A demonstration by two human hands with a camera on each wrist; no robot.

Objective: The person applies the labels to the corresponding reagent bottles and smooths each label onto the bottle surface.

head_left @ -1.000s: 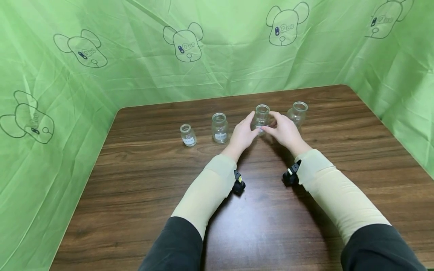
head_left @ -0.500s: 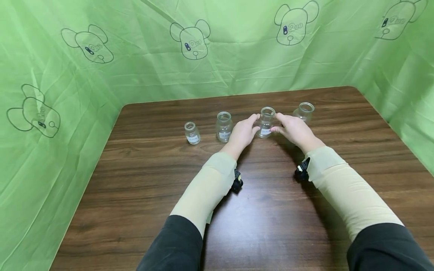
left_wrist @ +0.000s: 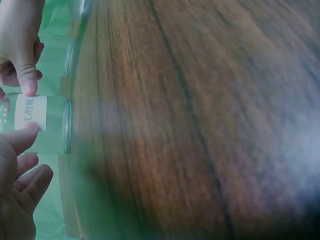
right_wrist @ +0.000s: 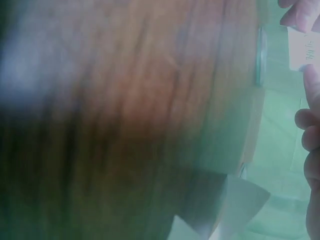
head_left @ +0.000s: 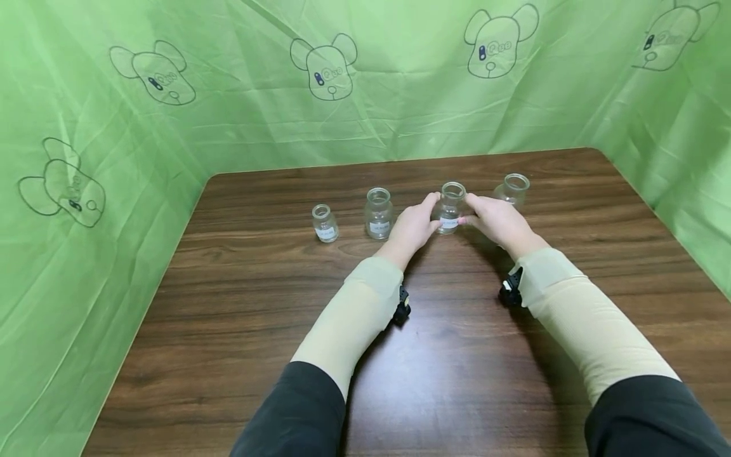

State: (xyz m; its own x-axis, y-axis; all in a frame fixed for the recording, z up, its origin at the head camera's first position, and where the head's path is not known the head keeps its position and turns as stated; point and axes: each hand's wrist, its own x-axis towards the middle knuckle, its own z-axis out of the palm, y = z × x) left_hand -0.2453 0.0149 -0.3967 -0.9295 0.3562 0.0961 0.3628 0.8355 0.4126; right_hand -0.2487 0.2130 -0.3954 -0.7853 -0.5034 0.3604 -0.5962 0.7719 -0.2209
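A clear glass jar (head_left: 453, 202) with a white paper label (head_left: 448, 223) stands upright near the back of the table, held between both hands. The left hand (head_left: 412, 227) grips its left side, thumb low at the front near the label. From the right, the right hand (head_left: 498, 222) holds it, that thumb at the label's other edge. Writing on the label (left_wrist: 35, 111) shows in the left wrist view, with both thumbs pressed on it. Right of the held jar, another glass jar (head_left: 516, 184) is partly hidden behind the right hand.
Left of the hands stand a labelled glass jar (head_left: 379, 212) and a smaller labelled jar (head_left: 325, 223), in a loose row. The brown wood-grain table (head_left: 228, 317) ends at a green cloth backdrop (head_left: 251, 120) behind and at the sides.
The held jar has come slightly toward the person, more level with the jar on its left. The thumbs have parted and more of its label shows. The head view has shifted slightly.
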